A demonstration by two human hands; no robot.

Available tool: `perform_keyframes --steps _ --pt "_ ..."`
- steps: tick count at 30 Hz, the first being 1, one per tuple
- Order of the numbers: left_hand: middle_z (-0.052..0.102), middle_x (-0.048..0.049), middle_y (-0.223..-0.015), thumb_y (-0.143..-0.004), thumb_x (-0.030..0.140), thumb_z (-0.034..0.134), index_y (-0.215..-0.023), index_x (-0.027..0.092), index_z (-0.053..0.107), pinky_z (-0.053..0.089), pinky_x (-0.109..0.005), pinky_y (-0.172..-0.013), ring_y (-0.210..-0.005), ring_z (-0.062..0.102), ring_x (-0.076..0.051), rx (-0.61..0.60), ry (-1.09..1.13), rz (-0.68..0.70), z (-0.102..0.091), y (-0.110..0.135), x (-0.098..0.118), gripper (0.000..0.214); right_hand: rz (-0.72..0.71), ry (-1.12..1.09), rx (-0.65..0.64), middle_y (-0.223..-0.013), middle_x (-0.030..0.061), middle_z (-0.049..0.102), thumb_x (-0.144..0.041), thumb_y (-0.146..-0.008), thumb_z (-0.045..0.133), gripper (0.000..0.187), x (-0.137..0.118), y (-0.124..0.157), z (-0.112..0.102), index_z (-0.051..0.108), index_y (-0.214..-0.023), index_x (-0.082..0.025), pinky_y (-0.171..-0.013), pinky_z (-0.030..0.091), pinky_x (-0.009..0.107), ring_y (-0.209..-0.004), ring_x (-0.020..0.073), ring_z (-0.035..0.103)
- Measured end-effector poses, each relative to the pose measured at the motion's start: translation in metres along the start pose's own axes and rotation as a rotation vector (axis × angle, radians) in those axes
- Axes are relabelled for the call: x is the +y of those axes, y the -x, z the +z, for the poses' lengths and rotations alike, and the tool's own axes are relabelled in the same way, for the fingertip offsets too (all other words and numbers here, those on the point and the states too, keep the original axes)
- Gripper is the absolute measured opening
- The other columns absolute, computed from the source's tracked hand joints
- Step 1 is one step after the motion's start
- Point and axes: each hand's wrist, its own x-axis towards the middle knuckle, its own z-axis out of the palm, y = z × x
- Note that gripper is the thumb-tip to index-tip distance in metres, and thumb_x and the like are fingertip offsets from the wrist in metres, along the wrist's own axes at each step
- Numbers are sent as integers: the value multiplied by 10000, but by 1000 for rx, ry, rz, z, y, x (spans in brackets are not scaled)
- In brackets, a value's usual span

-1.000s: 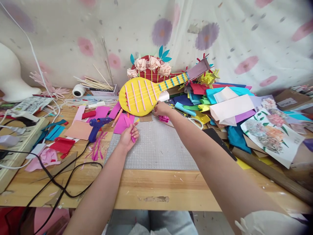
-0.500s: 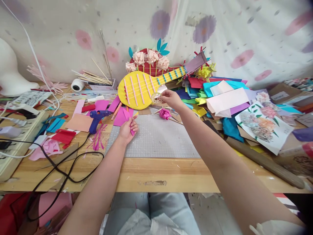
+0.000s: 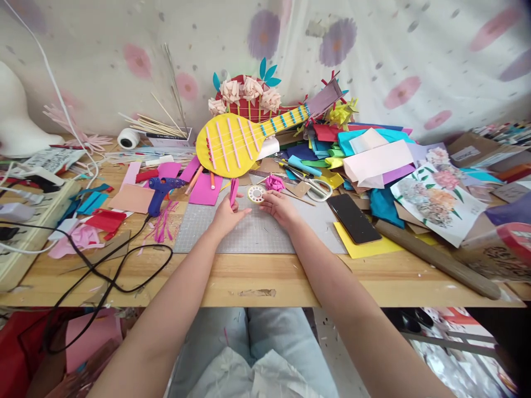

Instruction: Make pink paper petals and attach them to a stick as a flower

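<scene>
My left hand (image 3: 227, 215) rests on the grey cutting mat (image 3: 257, 235) and pinches a narrow pink paper strip (image 3: 233, 191) that stands upright. My right hand (image 3: 279, 207) is beside it on the mat, fingers closed on a small roll of tape (image 3: 256, 193). The two hands almost touch. Just behind the tape lies a small pink paper rose (image 3: 274, 182). A yellow paper guitar (image 3: 232, 145) with pink stripes leans behind them.
A blue glue gun (image 3: 160, 190) with a black cord lies at the left among paper scraps. Scissors (image 3: 311, 185), a black phone (image 3: 353, 218) on yellow paper and a heap of coloured sheets (image 3: 373, 160) fill the right. A cardboard tube (image 3: 440, 260) lies near the front edge.
My right hand picked the tape roll up from beside the guitar and brought it down to the mat. My left hand moved right to meet it, raising the pink strip. The camera tilted down.
</scene>
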Motion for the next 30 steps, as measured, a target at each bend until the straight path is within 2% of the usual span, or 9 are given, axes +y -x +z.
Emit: perform_keyframes --steps 5,9,13,17,21,24,28,30 --pt "319 87 -494 -575 142 742 -783 180 612 206 -186 -481 -449 272 -47 19 -260 152 1 0 -8 247 21 -26 -20 -648 -20 630 -150 -720 589 71 -2 -1 -1 527 -720 -185 -558 507 181 -596 85 616" --pt "332 76 -493 -651 232 680 -725 177 570 207 -202 -478 -447 282 -58 -7 -459 140 0 -2 -10 143 32 -25 -43 -635 -14 623 -154 -689 617 105 -3 -1 -2 523 -728 -178 -555 508 188 -581 87 603" --pt "291 82 -479 -688 267 611 -695 174 525 207 -210 -467 -437 261 -58 -46 -594 98 0 -1 -7 127 -17 -29 16 -680 -27 620 -123 -619 647 266 -1 0 -1 508 -835 -192 -540 496 196 -576 84 588" --pt "265 87 -465 -664 275 605 -667 169 523 222 -211 -470 -438 244 -53 -86 -630 78 -1 0 -1 135 -54 33 85 -763 -26 608 -115 -574 633 297 -1 0 0 502 -829 -195 -505 465 200 -584 80 570" --pt "341 74 -481 -636 301 615 -662 163 524 242 -205 -476 -453 296 -52 -145 -563 -12 0 1 3 167 -66 71 107 -795 -24 590 -134 -547 621 279 -2 1 0 515 -799 -189 -499 439 204 -589 74 545" --pt "375 69 -491 -620 319 623 -652 161 510 251 -201 -477 -458 319 -49 -157 -492 -83 0 1 5 196 -92 76 98 -788 -27 586 -149 -526 624 257 -4 2 1 533 -764 -185 -518 434 207 -612 78 541" --pt "389 66 -493 -580 288 649 -632 158 504 242 -196 -471 -461 329 -44 -152 -480 -66 0 1 6 202 -62 111 77 -716 -36 579 -168 -522 604 196 -4 2 2 569 -715 -180 -503 400 209 -546 63 492" --pt "367 74 -486 -576 292 652 -628 164 490 230 -195 -458 -444 310 -38 -169 -403 -127 0 2 7 214 -71 136 66 -666 -39 568 -178 -527 595 160 -4 2 1 586 -687 -176 -505 390 210 -522 58 469"
